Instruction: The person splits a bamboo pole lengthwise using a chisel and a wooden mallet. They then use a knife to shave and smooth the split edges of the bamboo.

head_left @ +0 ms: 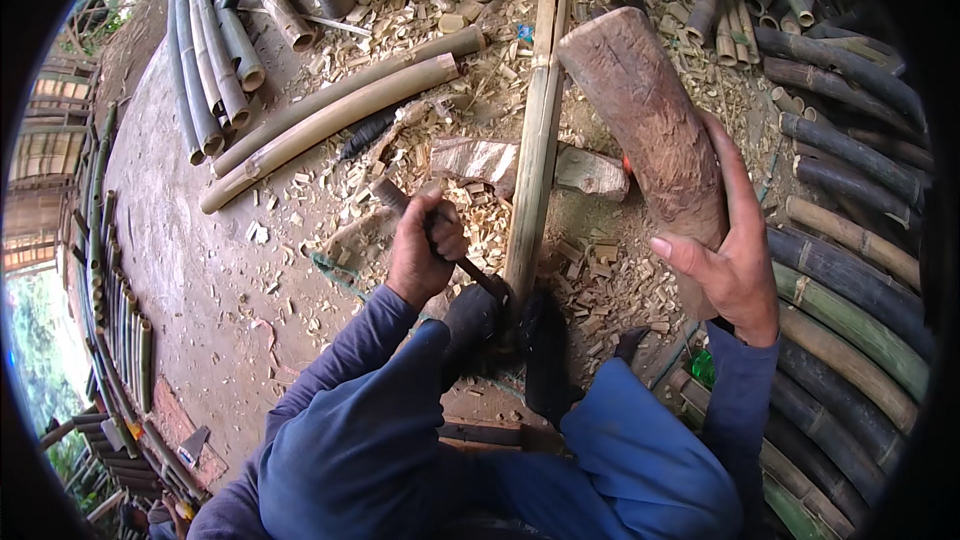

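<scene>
My left hand [425, 252] is closed round a chisel [389, 196], its dark handle end sticking up above the fist. The shaft slants down to the right, its tip beside the lower end of a long split wooden bar [533, 165]; whether they touch I cannot tell. That bar lies lengthwise between my dark-shod feet, across a pale wood block [475, 162]. Raised on the right, a thick, rough wooden mallet [645, 105] is in the grip of my right hand [738, 250], thumb and fingers wrapped round its lower part.
Wood chips [610, 280] litter the ground around the bar. Two long bamboo poles [340, 125] lie at the left. Dark bamboo poles [845, 260] are stacked along the right, near a green bottle [704, 368]. More cut bamboo [215, 60] lies at the far left.
</scene>
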